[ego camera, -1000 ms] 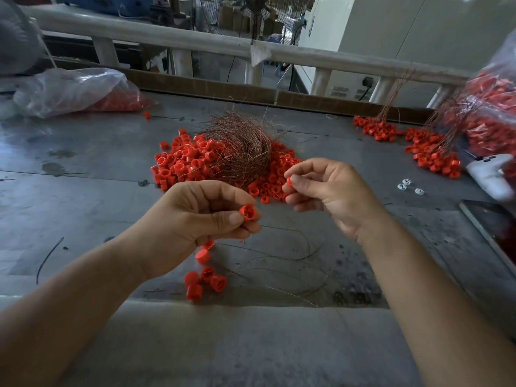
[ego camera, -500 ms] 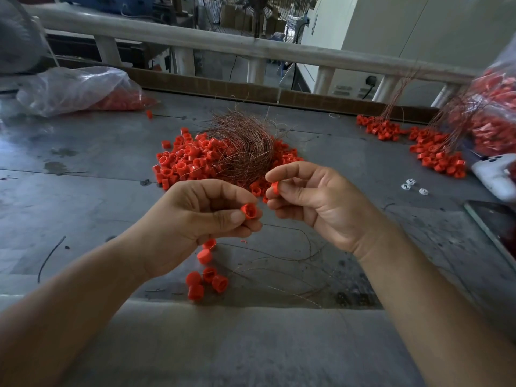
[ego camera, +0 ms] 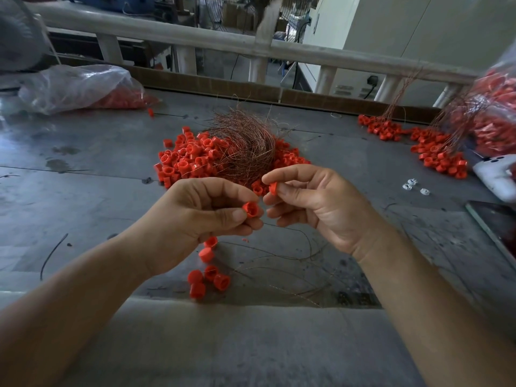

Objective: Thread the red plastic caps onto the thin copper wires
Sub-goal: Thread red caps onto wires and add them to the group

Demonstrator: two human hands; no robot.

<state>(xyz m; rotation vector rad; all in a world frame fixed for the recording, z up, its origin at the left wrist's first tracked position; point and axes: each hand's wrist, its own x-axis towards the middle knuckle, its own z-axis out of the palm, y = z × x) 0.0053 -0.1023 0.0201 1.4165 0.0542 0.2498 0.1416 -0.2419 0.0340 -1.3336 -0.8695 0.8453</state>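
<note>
Fingers of my left hand (ego camera: pixel 195 219) pinch one red cap (ego camera: pixel 250 209) just in front of the copper wire tangle (ego camera: pixel 245 152), and a thin wire (ego camera: pixel 296 233) trails from them. My right hand (ego camera: pixel 321 208), front-right of the tangle, pinches a second cap (ego camera: pixel 273 188). Loose caps (ego camera: pixel 184 160) ring the tangle on the counter (ego camera: pixel 83 163).

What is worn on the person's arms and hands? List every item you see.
Nothing shows. The left hand and right hand show no gloves or rings. The left forearm and right forearm are bare to the picture's edge: no sleeves, watch or bands.
</note>
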